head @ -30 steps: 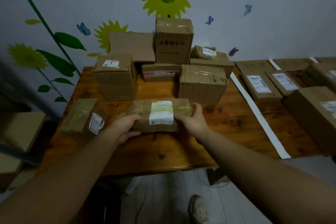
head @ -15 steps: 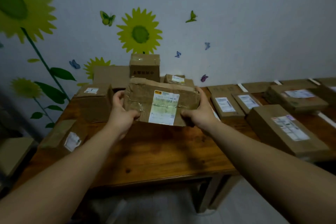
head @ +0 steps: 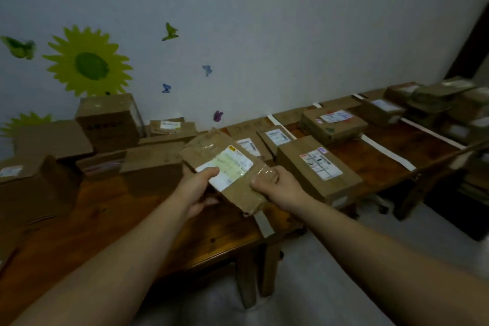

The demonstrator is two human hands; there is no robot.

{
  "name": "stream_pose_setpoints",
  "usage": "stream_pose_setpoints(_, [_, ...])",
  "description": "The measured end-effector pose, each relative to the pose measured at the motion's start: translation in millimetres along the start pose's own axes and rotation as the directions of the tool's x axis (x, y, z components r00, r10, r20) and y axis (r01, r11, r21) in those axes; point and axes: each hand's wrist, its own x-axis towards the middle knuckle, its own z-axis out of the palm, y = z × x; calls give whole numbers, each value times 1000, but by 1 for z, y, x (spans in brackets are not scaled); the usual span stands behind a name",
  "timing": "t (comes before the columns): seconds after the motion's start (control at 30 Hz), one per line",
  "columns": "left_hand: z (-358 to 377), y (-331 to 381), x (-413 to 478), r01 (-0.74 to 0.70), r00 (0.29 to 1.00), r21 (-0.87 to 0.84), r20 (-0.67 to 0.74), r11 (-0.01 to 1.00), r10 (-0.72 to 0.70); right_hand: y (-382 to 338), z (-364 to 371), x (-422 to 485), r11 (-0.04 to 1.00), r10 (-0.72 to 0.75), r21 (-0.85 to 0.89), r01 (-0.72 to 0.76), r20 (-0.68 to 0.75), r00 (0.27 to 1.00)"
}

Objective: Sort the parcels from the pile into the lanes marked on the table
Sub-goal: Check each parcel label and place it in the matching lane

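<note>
I hold a flat brown cardboard parcel point(head: 209, 152) with a white and yellow label, tilted, above the wooden table point(head: 164, 235). My left hand point(head: 197, 189) grips its near left edge, thumb on the label. My right hand point(head: 275, 185) grips its near right corner. The parcel hangs over the white tape strip point(head: 264, 222) that borders the first lane. The pile of brown boxes point(head: 111, 122) stands at the back left. To the right, white strips point(head: 386, 151) mark lanes that hold labelled parcels point(head: 317, 164).
A large box point(head: 34, 188) sits at the left edge of the table. More parcels point(head: 333, 122) fill the lanes further right, up to a stack point(head: 436, 98) at the far end. A wall with sunflower stickers point(head: 87, 63) runs behind the table. Below is pale floor point(head: 304, 286).
I lifted the parcel off the table in front of the pile and carried it to the right, tilting it. My view turned right, toward the lanes.
</note>
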Motion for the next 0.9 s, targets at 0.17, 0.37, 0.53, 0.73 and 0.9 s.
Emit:
stream_pose_setpoints(0.17, [35,-17,36,95,995,91,-48,991,-91,27,-20,4,933,-116,-324,157,144,983])
stream_pose_setpoints(0.37, [70,-34,79,113,978,201,152,973,-145,44,-33,32,807,-66,-579,113,101,993])
stream_pose_setpoints(0.53, [97,-62,93,120,960,235,220,965,-173,62,-47,52,722,27,-690,45,93,995])
stream_pose_setpoints(0.73, [125,-92,100,195,962,200,151,960,-227,90,-66,77,668,96,-742,61,168,981])
stream_pose_setpoints(0.9, [143,-118,105,129,983,255,92,958,-157,119,-67,95,718,47,-686,119,218,975])
